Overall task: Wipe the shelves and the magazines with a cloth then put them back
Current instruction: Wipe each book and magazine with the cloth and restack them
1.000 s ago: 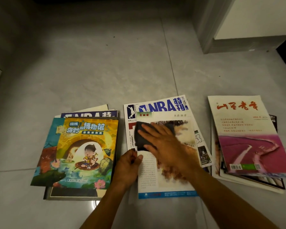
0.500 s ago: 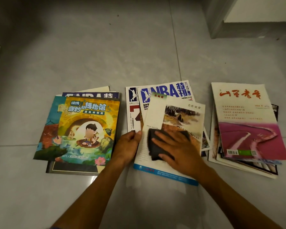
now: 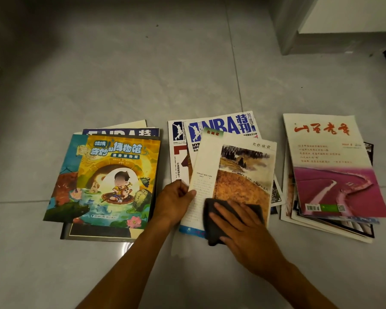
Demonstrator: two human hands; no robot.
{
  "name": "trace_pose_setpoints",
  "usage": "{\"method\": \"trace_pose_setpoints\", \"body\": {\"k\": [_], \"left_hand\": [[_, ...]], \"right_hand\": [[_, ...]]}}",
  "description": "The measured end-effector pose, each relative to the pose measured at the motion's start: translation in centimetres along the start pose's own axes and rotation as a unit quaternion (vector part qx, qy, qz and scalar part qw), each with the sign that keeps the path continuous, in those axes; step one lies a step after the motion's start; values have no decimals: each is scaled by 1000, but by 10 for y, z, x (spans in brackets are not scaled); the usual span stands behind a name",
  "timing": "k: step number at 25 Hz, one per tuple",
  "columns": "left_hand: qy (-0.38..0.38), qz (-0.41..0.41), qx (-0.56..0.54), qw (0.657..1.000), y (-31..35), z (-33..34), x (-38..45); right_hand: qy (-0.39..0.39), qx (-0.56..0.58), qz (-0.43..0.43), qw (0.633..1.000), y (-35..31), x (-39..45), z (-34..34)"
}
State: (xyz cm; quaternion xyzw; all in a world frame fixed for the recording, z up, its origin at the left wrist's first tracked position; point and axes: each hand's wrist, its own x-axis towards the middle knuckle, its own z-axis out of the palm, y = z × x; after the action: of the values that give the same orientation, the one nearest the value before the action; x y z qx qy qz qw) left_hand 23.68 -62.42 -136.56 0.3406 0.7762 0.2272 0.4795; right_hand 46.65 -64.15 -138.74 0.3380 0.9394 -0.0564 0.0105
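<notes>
- Your right hand (image 3: 243, 233) lies flat on a dark cloth (image 3: 212, 228), pressing it onto the near end of the landscape magazine (image 3: 236, 175).
- Your left hand (image 3: 176, 201) holds that magazine's left edge, thumb on the page.
- Under it lie NBA magazines (image 3: 221, 126), titles showing beyond its far edge.
- Left of the landscape magazine, a cartoon-cover stack (image 3: 112, 175) rests on the floor (image 3: 143, 74).
- Right of it sits a stack topped by a pink-cover magazine (image 3: 330, 170).

I judge this a home interior: grey tiled floor (image 3: 125, 70), household magazines (image 3: 236, 170) stacked on it, white cabinet base (image 3: 334, 41) beyond them.
</notes>
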Motion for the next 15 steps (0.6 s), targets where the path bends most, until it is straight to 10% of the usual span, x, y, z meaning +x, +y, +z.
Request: {"method": "trace_pose_setpoints", "body": {"k": [6,12,15], "left_hand": [[-8,-8,1,1000,1,2,-1],[60,-28,-37,997,2,8,-7],[67,-30,-49,996,-2,12,-6]], "right_hand": [[11,96,277,956,33,68,-13],[-44,89,84,991,21,149,-26],[8,113,200,973,82,148,-21]]}}
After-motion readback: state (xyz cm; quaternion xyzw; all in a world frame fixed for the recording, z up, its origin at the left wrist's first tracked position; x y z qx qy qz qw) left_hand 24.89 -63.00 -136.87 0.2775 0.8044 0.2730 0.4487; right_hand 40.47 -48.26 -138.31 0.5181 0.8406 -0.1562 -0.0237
